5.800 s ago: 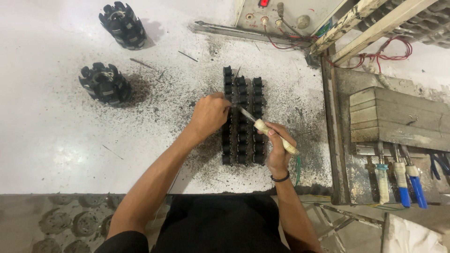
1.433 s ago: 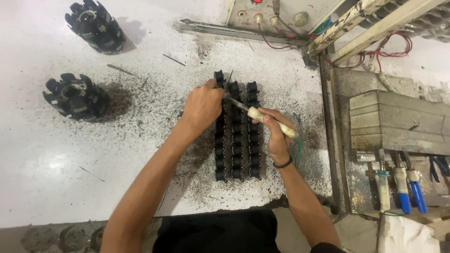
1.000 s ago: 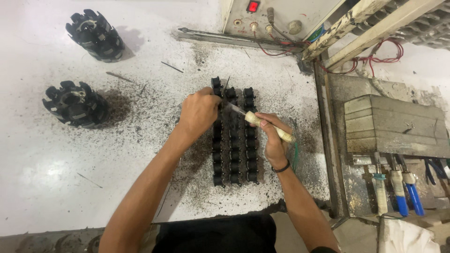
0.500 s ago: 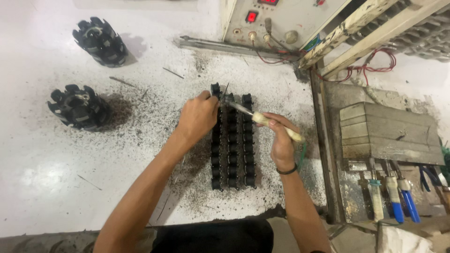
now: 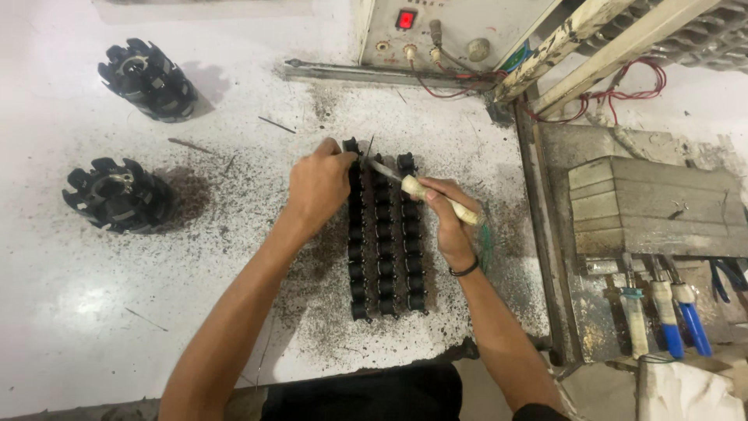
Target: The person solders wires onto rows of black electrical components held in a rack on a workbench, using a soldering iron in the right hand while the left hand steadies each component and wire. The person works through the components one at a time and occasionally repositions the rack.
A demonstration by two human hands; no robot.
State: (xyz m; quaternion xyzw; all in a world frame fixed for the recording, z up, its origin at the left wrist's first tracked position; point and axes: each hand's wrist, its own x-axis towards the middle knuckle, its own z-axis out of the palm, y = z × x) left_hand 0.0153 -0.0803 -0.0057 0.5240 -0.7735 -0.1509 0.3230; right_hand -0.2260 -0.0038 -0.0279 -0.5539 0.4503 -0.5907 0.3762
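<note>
Three rows of small black parts (image 5: 383,242) lie side by side on the white bench (image 5: 234,93). My left hand (image 5: 318,185) rests on the far end of the left row, fingers pinching the top part. My right hand (image 5: 446,214) grips a pale-handled knife (image 5: 425,195), whose thin blade points at the top of the middle row, close to my left fingers. Black grit surrounds the rows.
Two black toothed round parts (image 5: 150,78) (image 5: 115,195) stand at the left. A control box with a red light (image 5: 425,27) and red wires (image 5: 623,93) sits at the back. A grey metal block (image 5: 647,206) and blue-handled tools (image 5: 674,320) lie to the right.
Both hands have worked from the middle of the rows to their far end over the last seconds. The knife stays in my right hand; the view has drifted slightly.
</note>
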